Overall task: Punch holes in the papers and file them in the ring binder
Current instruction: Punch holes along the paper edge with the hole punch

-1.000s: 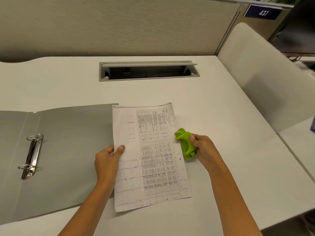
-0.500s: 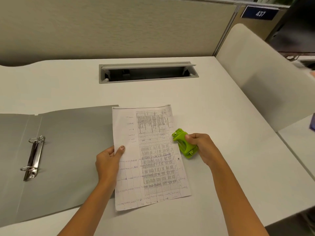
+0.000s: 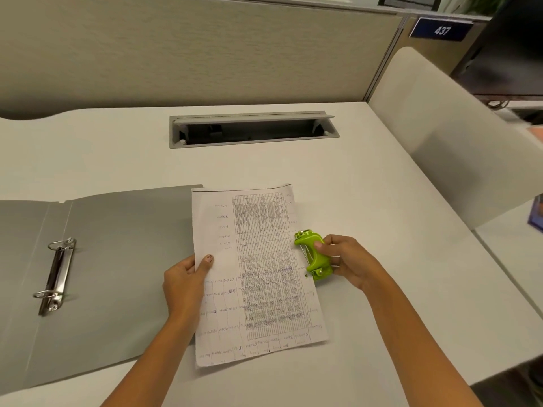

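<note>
The binder (image 3: 117, 259) lies open and flat on the left of the counter (image 3: 382, 201). Its left cover is cut off by the frame edge. The rings (image 3: 54, 276), two on a metal strip, stand near the fold; whether they are latched cannot be made out.

The left hand (image 3: 183, 282) pinches the left edge of the paper (image 3: 258, 274) about midway along. The thumb lies on top of the sheet. The fingers curl under and are hidden.

The paper lies flat in the middle of the counter, long side running near to far. Its left edge overlaps the right cover of the binder. It carries a printed table and handwritten lines, too small to read. How many sheets lie there cannot be told.

The punch (image 3: 314, 254), green, sits on the right edge of the paper, about midway along. A small dark dot shows on the paper at its near end; what it is cannot be told.

The right hand (image 3: 346, 262) grips the punch, thumb on top and fingers curled round its right side.

A slot (image 3: 252, 129) is set in the far part of the counter, its inside dark. At far right stand a pale chair (image 3: 440, 127) and a sign (image 3: 440, 30) reading 437.
</note>
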